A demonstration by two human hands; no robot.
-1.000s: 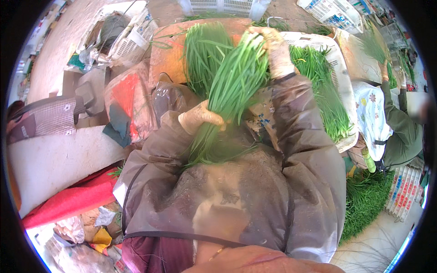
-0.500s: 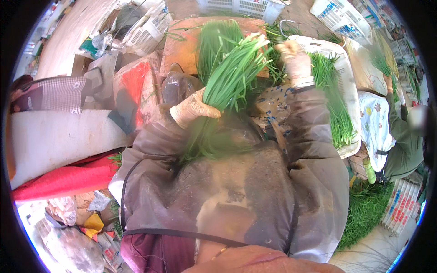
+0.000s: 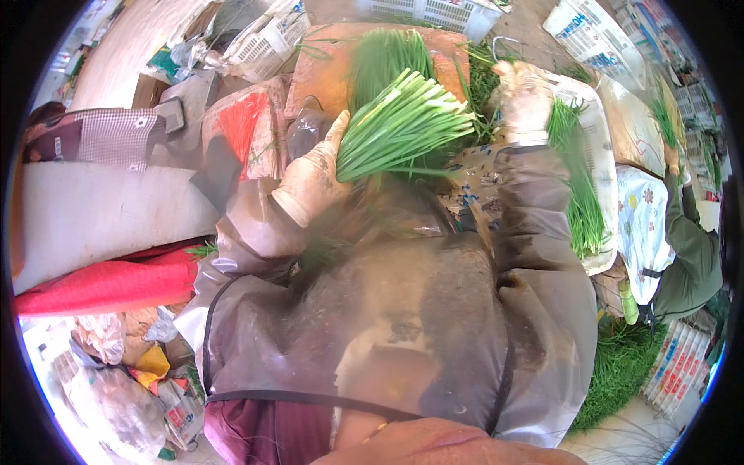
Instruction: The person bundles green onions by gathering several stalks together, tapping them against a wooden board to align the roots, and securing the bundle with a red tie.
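Observation:
Gloved in a pale, soiled glove, my left hand (image 3: 314, 170) is closed round the side of a bunch of garlic chives (image 3: 407, 128). The cut pale ends point up and to the right, and the thumb lies along the bunch's left side. Behind it, another heap of chives (image 3: 391, 62) rests on an orange-brown board (image 3: 325, 58). My right hand (image 3: 525, 101), also gloved, is raised beside the left rim of a white crate (image 3: 608, 147). Its fingers are smeared, so whether they hold anything does not show. Chives (image 3: 585, 209) lie lengthwise in that crate.
Red strips (image 3: 244, 128) lie on a block left of the board. White baskets (image 3: 457, 17) stand at the back. On the right, a person in a dark green sleeve (image 3: 690, 256) handles greens beside a flowered cloth (image 3: 643, 225). More greens (image 3: 620, 380) lie at the lower right.
The bunch in my left hand has tipped to the right, and its long leaves no longer hang down over my lap. My right hand has shifted slightly right.

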